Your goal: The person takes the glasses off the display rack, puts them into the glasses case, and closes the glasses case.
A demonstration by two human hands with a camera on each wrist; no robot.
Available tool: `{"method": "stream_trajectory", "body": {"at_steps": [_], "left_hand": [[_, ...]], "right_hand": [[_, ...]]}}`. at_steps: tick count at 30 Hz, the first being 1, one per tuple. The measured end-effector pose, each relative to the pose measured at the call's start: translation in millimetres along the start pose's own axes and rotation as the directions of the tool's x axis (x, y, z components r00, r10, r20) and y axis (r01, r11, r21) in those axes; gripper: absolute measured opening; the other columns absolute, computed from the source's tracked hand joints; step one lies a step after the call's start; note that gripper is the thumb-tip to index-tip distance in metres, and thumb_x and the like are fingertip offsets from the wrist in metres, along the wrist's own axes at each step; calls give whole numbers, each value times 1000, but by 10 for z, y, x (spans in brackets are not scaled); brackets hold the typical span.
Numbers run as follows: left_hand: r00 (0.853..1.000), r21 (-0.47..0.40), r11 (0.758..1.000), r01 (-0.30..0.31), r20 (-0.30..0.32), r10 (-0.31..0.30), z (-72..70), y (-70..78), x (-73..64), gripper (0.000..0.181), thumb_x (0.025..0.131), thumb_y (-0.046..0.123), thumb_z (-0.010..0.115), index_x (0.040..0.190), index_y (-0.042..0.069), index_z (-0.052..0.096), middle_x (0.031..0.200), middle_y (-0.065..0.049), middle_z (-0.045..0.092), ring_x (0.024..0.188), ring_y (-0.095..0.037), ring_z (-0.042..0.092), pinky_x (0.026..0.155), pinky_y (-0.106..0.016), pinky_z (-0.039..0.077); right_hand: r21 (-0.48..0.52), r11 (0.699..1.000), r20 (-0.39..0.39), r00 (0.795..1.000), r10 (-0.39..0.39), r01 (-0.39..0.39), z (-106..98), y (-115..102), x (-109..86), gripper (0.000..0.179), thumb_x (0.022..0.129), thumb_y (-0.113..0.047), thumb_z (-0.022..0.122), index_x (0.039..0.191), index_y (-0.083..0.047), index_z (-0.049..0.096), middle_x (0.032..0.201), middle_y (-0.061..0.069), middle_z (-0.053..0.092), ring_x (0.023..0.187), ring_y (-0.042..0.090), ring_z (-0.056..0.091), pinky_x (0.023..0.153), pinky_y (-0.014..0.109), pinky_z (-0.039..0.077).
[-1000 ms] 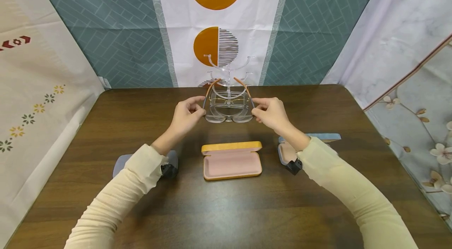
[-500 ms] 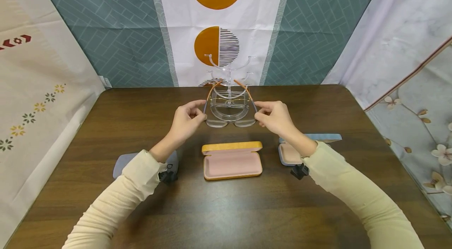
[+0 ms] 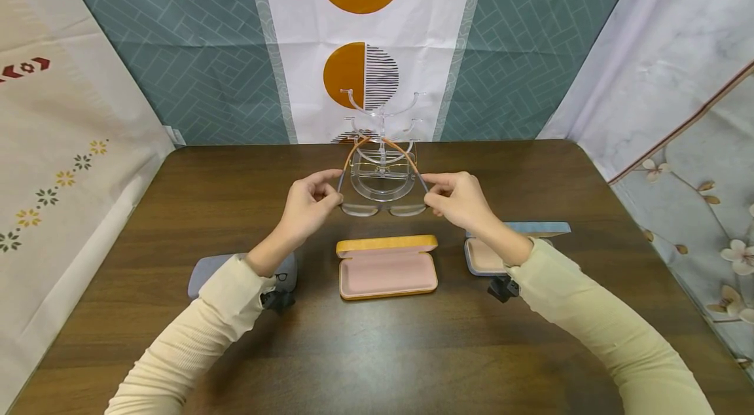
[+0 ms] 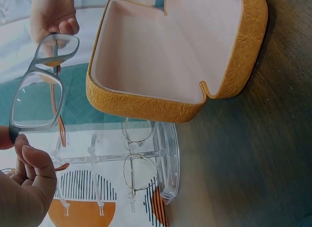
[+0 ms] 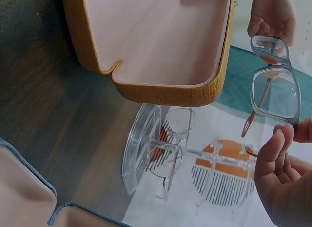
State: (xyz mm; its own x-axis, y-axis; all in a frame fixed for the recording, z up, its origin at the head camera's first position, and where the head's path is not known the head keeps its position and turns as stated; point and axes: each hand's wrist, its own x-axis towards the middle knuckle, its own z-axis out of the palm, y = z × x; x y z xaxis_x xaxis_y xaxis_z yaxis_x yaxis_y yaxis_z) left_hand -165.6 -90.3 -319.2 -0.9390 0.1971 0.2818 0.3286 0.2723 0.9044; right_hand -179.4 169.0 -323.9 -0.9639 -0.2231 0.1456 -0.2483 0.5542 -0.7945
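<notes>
A pair of eyeglasses [image 3: 406,210] with a grey front and orange temple tips is held up between both hands, lenses toward the person. My left hand [image 3: 307,200] pinches one temple near its hinge, thumb and forefinger together. The other temple is pinched the same way by my right hand [image 3: 462,198]. Both temples point back toward the clear display stand [image 3: 383,198], their tips leaning inward close to each other. Below the eyeglasses lies the yellow glasses case [image 3: 387,274], lid up, pink lining bare. Thin wire-framed eyeglasses [image 4: 140,172] rest on the stand's lowest tier.
A closed grey-blue glasses case [image 3: 206,271] lies on the wooden table [image 3: 377,356] beneath my left forearm. On the right an opened light-blue case [image 3: 484,258] is partly covered by my right wrist. A patterned curtain [image 3: 224,74] hangs behind the table.
Both hands have drawn the eyeglasses away from the stand, slightly toward the person and the yellow case. The right temple has swung inward, bringing the tips closer together.
</notes>
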Motion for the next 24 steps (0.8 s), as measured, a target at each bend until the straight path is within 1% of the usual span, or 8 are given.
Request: {"method": "stream_trajectory", "body": {"at_steps": [3, 9, 12, 14, 18, 20, 21, 24], "left_hand": [[1000, -6, 1000, -4, 8, 4, -5, -2, -10, 39, 79, -12, 50, 117, -14, 51, 64, -23, 53, 46, -5, 37, 46, -18, 32], [1000, -10, 1000, -13, 5, 13, -9, -13, -16, 40, 78, -13, 50, 117, -12, 52, 59, -4, 52, 46, -6, 38, 46, -19, 32], [1000, -14, 1000, -13, 6, 13, -11, -12, -20, 40, 77, -13, 50, 117, -13, 52, 58, 0, 51, 46, -6, 38, 45, -19, 32], [1000, -14, 1000, -12, 7, 12, -13, -9, -23, 40, 77, -13, 50, 117, -13, 52, 58, -3, 52, 45, -6, 38, 45, -19, 32], [1000, -23, 1000, -7, 12, 8, -18, -7, -27, 40, 78, -13, 50, 118, -13, 52, 61, -21, 53, 45, -6, 38, 45, -19, 32], [1000, -29, 1000, -3, 14, 4, -20, -6, -28, 40, 78, -13, 49, 118, -13, 52, 64, -28, 52, 45, -6, 38, 45, -19, 32], [1000, -31, 1000, -1, 15, 2, -21, -5, -29, 40, 78, -13, 49, 118, -12, 52, 66, -31, 52, 45, -6, 38, 45, -19, 32], [1000, -31, 1000, 0, 17, 0, -24, -3, -30, 40, 78, -13, 50, 118, -12, 52, 65, -30, 52, 45, -6, 38, 45, -19, 33]], "right_hand": [[-1, 1000, 7, 1000, 0, 0, 0, -1, -4, 43, 74, 3, 51, 116, 2, 60, 66, 13, 62, 48, 13, 52, 39, 20, 30], [9, 1000, 23, 1000, -20, 20, 4, -9, -21, 41, 74, 3, 52, 115, 2, 61, 67, 15, 62, 47, 12, 50, 40, 21, 32], [13, 999, 26, 999, -32, 32, 1, -16, -25, 40, 75, 3, 52, 114, 2, 62, 66, 14, 61, 46, 11, 47, 40, 21, 30], [18, 999, 31, 999, -37, 37, 0, -20, -26, 40, 75, 3, 52, 114, 2, 62, 64, 14, 61, 45, 11, 45, 40, 21, 29], [29, 999, 40, 998, -42, 41, -1, -24, -24, 40, 75, 4, 53, 113, 1, 63, 63, 15, 59, 45, 10, 42, 41, 22, 27], [34, 998, 46, 998, -46, 44, -2, -19, -20, 39, 75, 4, 53, 113, 1, 63, 63, 15, 59, 44, 10, 40, 41, 22, 27], [33, 998, 48, 998, -47, 45, -2, -18, -19, 39, 75, 4, 54, 113, 1, 63, 63, 14, 59, 44, 9, 39, 40, 22, 26], [36, 998, 60, 997, -51, 49, -4, -15, -13, 39, 75, 4, 54, 112, 1, 63, 62, 12, 59, 43, 9, 39, 40, 23, 26]]}}
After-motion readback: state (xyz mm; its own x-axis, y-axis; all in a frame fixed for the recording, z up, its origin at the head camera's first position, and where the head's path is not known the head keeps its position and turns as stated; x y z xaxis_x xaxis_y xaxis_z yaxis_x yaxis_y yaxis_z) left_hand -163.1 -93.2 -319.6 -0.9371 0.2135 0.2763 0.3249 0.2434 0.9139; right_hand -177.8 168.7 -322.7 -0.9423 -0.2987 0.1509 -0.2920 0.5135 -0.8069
